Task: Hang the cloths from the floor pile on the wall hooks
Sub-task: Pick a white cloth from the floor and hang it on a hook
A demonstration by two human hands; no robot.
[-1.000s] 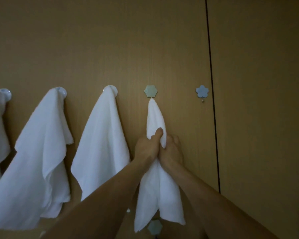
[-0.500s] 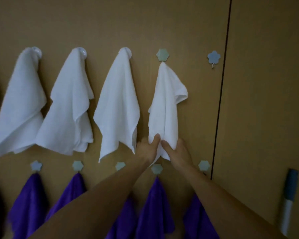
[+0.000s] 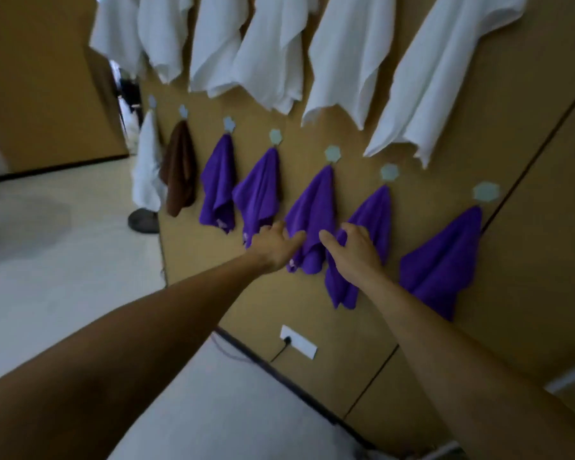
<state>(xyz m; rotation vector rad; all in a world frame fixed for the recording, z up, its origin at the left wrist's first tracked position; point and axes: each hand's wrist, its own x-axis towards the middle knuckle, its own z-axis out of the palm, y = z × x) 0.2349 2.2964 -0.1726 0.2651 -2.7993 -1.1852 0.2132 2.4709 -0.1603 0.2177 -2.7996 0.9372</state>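
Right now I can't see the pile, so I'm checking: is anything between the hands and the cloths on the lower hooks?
Nothing visible. The left hand and right hand are open, right up against the hanging purple cloths. No floor pile shows in this view.

white cloths (image 3: 269,51) hang above purple cloths (image 3: 312,210) on flower-shaped wall hooks (image 3: 332,153).

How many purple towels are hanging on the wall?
5, all in the lower row. From left: one beside the brown cloth, a second, a third between the hands, a fourth behind the right hand, and a fifth farthest right.
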